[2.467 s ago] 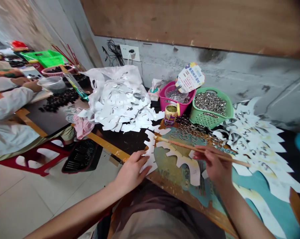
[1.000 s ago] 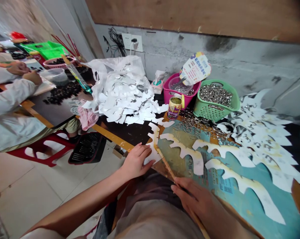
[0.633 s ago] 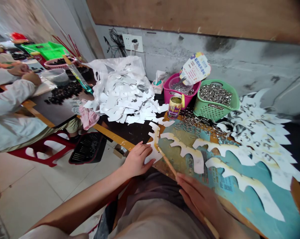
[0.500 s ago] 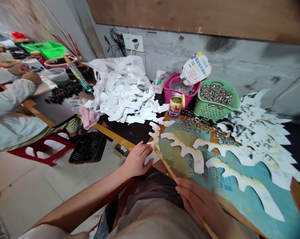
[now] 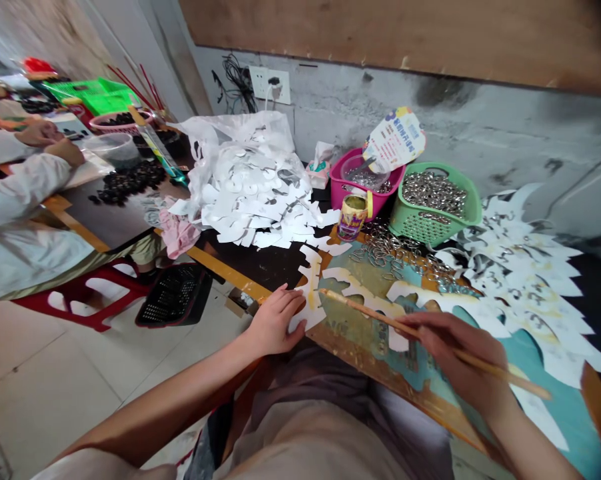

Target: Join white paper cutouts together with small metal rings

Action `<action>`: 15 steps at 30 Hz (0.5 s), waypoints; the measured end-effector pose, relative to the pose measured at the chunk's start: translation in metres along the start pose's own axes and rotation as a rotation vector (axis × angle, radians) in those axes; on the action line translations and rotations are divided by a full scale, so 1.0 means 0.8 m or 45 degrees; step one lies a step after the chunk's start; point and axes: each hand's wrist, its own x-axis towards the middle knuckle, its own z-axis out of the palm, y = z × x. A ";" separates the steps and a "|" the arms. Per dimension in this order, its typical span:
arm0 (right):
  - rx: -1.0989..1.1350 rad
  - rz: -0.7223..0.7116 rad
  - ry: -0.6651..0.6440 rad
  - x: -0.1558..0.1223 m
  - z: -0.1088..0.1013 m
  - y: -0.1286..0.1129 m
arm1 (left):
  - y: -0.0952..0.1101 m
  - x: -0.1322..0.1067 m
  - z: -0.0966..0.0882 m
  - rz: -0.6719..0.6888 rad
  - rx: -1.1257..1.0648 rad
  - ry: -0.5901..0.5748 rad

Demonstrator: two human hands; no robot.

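Note:
My left hand [image 5: 274, 324] lies flat with fingers out on a white scalloped paper cutout [image 5: 311, 288] at the near edge of the teal work board [image 5: 428, 363]. My right hand [image 5: 463, 363] is closed on a thin wooden brush [image 5: 390, 323], whose tip rests near that cutout, on the board. Several more white cutouts [image 5: 368, 302] lie in a row across the board. A small glue can [image 5: 352, 217] stands behind the board.
A heap of white cutouts [image 5: 253, 197] on a plastic bag sits at the back left. A pink basket [image 5: 350, 190] and a green basket [image 5: 433, 203] of metal rings stand by the wall, with loose rings [image 5: 388, 250] in front. Finished pieces [image 5: 523, 277] fan out right. Another person's sleeve [image 5: 23, 183] is at left.
My right hand has swung from near my lap up and to the right, turning the brush so its tip now points left across the board. My left hand has stayed on the cutout.

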 end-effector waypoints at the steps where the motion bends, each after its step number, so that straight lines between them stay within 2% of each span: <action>1: 0.095 0.005 -0.044 0.014 0.005 0.005 | 0.000 0.000 0.000 -0.007 -0.008 -0.003; 6: 0.343 -0.045 -0.299 0.063 0.017 0.026 | -0.001 -0.001 -0.002 -0.019 -0.040 -0.027; 10: 0.406 -0.099 -0.212 0.076 0.007 0.035 | -0.002 0.000 -0.003 -0.007 -0.041 -0.017; 13: 0.453 -0.092 -0.325 0.080 0.003 0.042 | -0.003 -0.001 -0.001 -0.016 -0.058 -0.023; 15: 0.509 -0.067 -0.345 0.081 0.001 0.047 | -0.004 -0.002 0.000 -0.024 -0.075 -0.031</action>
